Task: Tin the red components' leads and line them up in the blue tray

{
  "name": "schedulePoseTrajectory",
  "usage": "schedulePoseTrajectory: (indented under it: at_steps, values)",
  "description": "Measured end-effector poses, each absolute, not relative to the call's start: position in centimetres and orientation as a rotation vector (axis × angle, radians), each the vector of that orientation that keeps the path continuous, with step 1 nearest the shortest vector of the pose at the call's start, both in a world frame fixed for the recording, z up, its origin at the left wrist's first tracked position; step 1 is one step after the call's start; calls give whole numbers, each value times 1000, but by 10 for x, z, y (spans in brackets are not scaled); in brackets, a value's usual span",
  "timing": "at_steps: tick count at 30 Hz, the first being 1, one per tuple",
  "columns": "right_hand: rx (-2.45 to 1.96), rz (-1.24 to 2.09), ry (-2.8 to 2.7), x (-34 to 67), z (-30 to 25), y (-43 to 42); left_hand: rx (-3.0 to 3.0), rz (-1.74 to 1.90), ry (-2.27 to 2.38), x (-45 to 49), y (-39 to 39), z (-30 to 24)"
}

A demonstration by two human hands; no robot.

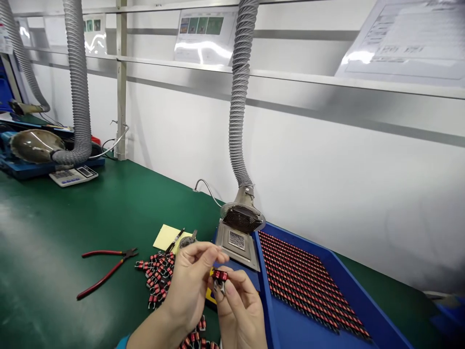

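Observation:
My right hand (241,310) pinches a small red-wound coil (220,275) with a black body and pale metal legs, held up between thumb and fingertips. Just above and to the left of it, my left hand (194,276) has thumb and forefinger pressed together. Whatever sits in that pinch is hidden or too small to name. A loose pile of similar coils (160,276) lies to the left of my hands, and more coils (198,337) are beneath my wrists. Behind my fingers, a metal plate with a square grid (237,240) sits under a round fume hood (243,215).
On the right, a blue tray (269,310) holds many coils in neat rows (305,276). Red-handled cutting pliers (109,271) lie open on the green table (43,232). A yellow notepad (165,236), a calculator (74,175) and a grey duct (240,97) are around.

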State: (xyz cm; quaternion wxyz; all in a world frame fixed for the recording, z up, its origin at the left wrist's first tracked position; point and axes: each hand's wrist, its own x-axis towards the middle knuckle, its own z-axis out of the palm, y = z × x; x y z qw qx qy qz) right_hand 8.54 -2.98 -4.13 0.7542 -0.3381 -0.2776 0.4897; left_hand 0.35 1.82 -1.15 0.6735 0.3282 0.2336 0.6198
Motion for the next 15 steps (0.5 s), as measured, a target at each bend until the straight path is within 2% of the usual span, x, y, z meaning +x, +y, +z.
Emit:
schedulePoseTrajectory:
  at_steps: [4, 8, 15]
  values:
    - [-693, 1174, -461, 88, -40, -31, 707, 1441, 534, -11, 25, -8]
    - [-681, 1196, -444, 97, -47, -30, 1173, 1004, 523, -12, 18, -10]
    - [-818, 948, -835, 126, -33, -40, 1098, 803, 275, -13, 12, -15]
